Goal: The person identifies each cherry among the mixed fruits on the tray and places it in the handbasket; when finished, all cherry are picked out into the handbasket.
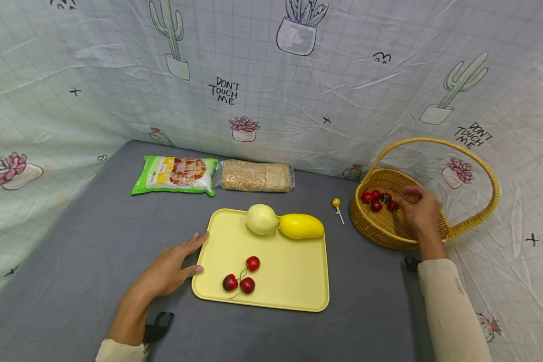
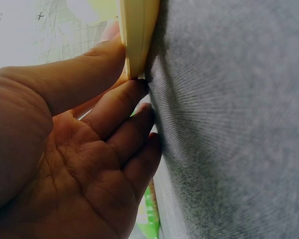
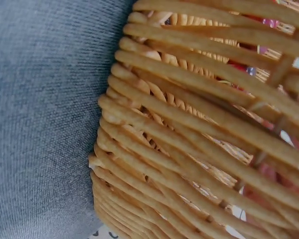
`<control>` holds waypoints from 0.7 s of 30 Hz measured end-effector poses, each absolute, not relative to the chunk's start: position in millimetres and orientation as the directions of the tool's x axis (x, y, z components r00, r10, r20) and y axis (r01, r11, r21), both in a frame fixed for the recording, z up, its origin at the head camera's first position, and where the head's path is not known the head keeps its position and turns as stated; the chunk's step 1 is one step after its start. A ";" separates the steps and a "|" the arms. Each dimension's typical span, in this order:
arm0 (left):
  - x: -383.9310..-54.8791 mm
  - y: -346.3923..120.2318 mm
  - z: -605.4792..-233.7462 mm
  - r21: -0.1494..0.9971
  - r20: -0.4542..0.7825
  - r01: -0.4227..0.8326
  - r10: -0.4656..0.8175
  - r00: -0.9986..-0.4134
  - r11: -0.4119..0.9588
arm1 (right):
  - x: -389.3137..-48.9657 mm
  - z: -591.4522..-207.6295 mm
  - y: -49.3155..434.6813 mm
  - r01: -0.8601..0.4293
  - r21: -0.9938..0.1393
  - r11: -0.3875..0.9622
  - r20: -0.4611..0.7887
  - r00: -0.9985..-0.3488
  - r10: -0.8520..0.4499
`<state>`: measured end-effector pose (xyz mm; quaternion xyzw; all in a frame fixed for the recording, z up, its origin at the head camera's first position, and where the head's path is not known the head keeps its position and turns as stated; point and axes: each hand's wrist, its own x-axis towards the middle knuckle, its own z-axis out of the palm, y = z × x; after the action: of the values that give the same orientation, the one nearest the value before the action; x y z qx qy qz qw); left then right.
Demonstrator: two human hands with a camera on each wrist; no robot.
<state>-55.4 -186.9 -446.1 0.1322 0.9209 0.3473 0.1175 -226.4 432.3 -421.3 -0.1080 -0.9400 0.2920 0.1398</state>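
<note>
My left hand (image 1: 172, 269) touches the left edge of a yellow tray (image 1: 294, 281), thumb and fingers spread along the rim. In the left wrist view, its thumb lies against the tray side (image 2: 135, 40) and the other fingertips are down at the grey cloth. On the tray lie three red cherries (image 1: 247, 285) with stems, a pale round onion-like thing (image 1: 261, 219) and a yellow mango-like fruit (image 1: 301, 226). My right hand (image 1: 422, 211) reaches into a wicker basket (image 1: 373, 231), bent fingertips right at several cherries (image 1: 376, 205); I cannot tell whether they pinch one. Basket weave (image 3: 189, 119) hides this hand in the right wrist view.
A lollipop (image 1: 337, 204) lies between tray and basket. Behind the tray are a green-and-white food bag (image 1: 176, 174) and a clear pack of grain (image 1: 255, 176). The basket's tall arched handle (image 1: 488, 181) leans right, near the patterned cloth wall.
</note>
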 end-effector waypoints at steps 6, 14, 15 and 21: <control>-56.4 -187.2 -447.0 0.671 -0.123 0.168 0.332 -0.935 0.722 | -223.9 -418.7 422.9 -0.010 -0.586 0.811 0.457 -0.830 0.320; -56.4 -187.2 -446.3 0.671 -0.131 0.165 0.335 -0.933 0.723 | -216.7 -408.6 401.7 -0.231 -0.586 0.776 0.650 -0.707 0.280; -56.5 -187.2 -446.3 0.672 -0.131 0.164 0.335 -0.933 0.722 | -215.1 -406.2 397.8 -0.254 -0.587 0.769 0.660 -0.700 0.273; -56.9 -187.4 -446.8 0.674 -0.128 0.164 0.332 -0.934 0.720 | -202.6 -389.1 366.4 -0.343 -0.590 0.731 0.693 -0.679 0.241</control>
<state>-56.9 -187.4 -446.8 0.1349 0.9195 0.3489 0.1209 -202.6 366.4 -389.1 0.0301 -0.8402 0.3656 0.3993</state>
